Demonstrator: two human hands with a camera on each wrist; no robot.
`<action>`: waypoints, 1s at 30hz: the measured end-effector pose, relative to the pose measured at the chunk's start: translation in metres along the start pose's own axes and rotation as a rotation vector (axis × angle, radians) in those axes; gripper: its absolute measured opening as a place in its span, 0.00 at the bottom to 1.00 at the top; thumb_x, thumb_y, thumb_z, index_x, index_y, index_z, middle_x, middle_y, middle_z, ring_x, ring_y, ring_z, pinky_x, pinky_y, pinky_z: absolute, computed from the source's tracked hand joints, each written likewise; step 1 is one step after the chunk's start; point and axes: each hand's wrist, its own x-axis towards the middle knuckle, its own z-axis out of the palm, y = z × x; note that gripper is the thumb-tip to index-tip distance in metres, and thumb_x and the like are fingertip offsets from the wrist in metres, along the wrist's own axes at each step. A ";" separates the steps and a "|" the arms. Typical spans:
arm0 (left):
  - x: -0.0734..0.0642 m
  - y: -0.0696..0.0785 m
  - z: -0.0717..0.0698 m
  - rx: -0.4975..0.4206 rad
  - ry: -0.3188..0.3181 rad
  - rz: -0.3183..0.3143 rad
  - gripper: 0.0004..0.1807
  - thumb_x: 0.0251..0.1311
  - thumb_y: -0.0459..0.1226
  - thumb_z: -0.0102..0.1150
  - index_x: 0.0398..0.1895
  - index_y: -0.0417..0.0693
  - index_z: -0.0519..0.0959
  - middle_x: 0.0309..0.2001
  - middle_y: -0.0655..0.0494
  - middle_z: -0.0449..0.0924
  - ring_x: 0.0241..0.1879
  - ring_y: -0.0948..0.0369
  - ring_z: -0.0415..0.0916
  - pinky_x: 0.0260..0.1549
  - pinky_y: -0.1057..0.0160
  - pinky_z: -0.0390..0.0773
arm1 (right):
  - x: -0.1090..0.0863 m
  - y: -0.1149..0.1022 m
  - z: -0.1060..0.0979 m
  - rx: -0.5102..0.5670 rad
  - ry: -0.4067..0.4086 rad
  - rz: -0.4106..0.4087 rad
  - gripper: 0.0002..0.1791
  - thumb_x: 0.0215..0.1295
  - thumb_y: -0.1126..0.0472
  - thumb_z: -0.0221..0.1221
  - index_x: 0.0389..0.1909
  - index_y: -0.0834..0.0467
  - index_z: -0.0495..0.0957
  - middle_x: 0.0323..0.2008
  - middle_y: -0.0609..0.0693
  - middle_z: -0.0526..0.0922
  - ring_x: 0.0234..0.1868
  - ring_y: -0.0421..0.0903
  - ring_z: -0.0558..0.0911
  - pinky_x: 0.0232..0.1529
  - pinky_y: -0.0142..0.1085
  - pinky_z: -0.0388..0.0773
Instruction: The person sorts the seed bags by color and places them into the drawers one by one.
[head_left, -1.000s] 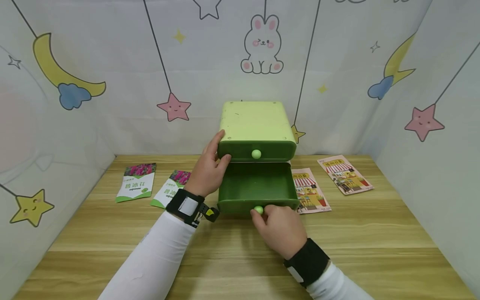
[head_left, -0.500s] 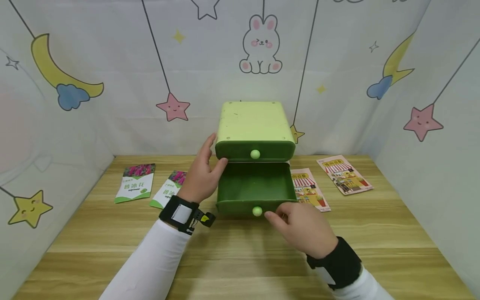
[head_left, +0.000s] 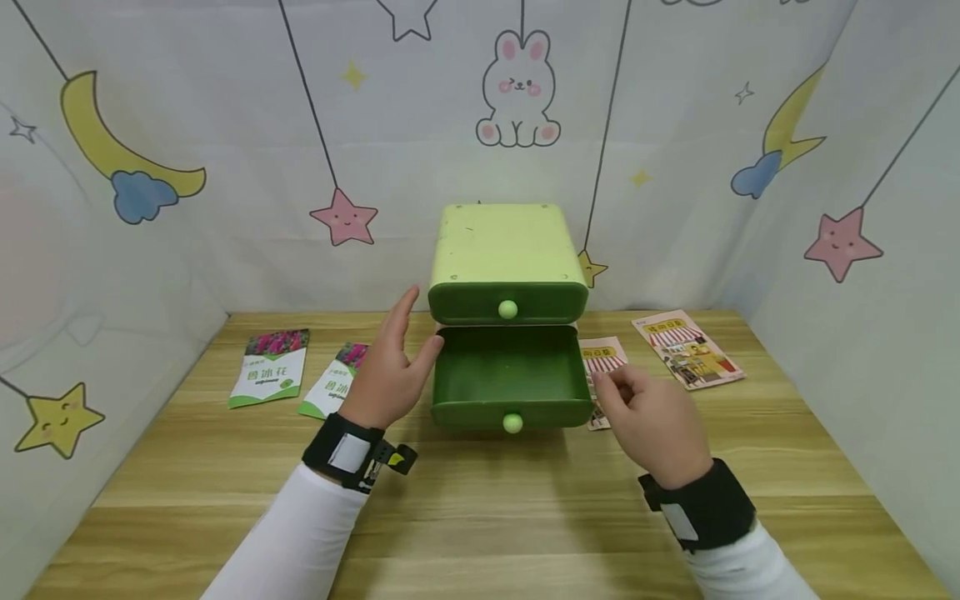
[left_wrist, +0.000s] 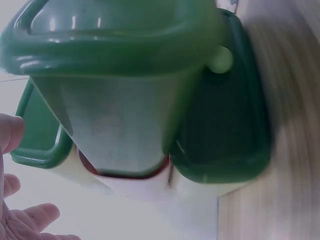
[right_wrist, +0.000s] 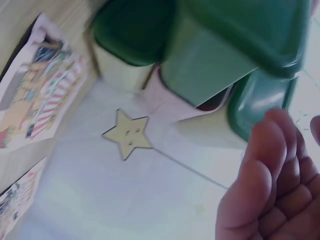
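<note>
In the head view, a small cabinet (head_left: 501, 242) with a pale yellow-green top and dark green drawers stands at the middle back of the table. Its middle drawer (head_left: 474, 415) is pulled well out, and its inside shows bare. The top drawer (head_left: 468, 302) is pushed in; the wrist views show a bottom drawer (left_wrist: 225, 125) pushed in too. My left hand (head_left: 386, 375) is held just left of the cabinet, fingers straight and thumb apart. To the right of the open drawer, over a pink seed packet (head_left: 606, 354), hovers my right hand (head_left: 663, 425), fingers loosely bent and holding nothing.
Two white-and-green packets, one far left (head_left: 270, 367) and one partly behind my left hand (head_left: 330, 387), lie on the wooden table (head_left: 480, 517). Another pink packet (head_left: 688, 350) lies at the back right. A printed cloth wall (head_left: 247, 167) encloses the back and sides.
My right hand has let go of the middle drawer's knob and moved right. My left hand has come off the cabinet's side and drawn back slightly. The drawer stays out.
</note>
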 end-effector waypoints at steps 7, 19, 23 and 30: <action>-0.010 -0.012 -0.001 0.081 0.035 0.054 0.34 0.69 0.51 0.45 0.74 0.65 0.45 0.70 0.55 0.52 0.63 0.59 0.54 0.53 0.45 0.70 | 0.005 0.020 0.004 -0.037 0.078 0.038 0.12 0.67 0.53 0.55 0.30 0.56 0.80 0.23 0.47 0.79 0.19 0.40 0.72 0.19 0.40 0.71; -0.020 -0.031 -0.003 0.231 0.032 0.047 0.35 0.68 0.52 0.45 0.74 0.55 0.49 0.68 0.48 0.57 0.64 0.52 0.52 0.59 0.41 0.61 | 0.008 0.048 0.010 -0.117 -0.054 0.171 0.22 0.68 0.48 0.53 0.45 0.65 0.77 0.43 0.63 0.77 0.42 0.59 0.75 0.38 0.56 0.74; -0.024 -0.041 0.000 0.309 0.002 0.005 0.36 0.68 0.58 0.39 0.74 0.52 0.50 0.68 0.46 0.57 0.66 0.48 0.46 0.62 0.37 0.49 | 0.008 0.059 0.015 -0.161 -0.159 0.251 0.31 0.67 0.42 0.50 0.52 0.67 0.73 0.49 0.66 0.75 0.48 0.62 0.72 0.44 0.58 0.72; -0.031 -0.057 0.005 0.386 -0.066 -0.111 0.40 0.66 0.64 0.32 0.73 0.50 0.51 0.68 0.38 0.54 0.66 0.39 0.39 0.55 0.26 0.47 | 0.009 0.073 0.023 -0.187 -0.281 0.337 0.42 0.65 0.36 0.50 0.60 0.71 0.66 0.54 0.70 0.72 0.50 0.66 0.71 0.46 0.60 0.72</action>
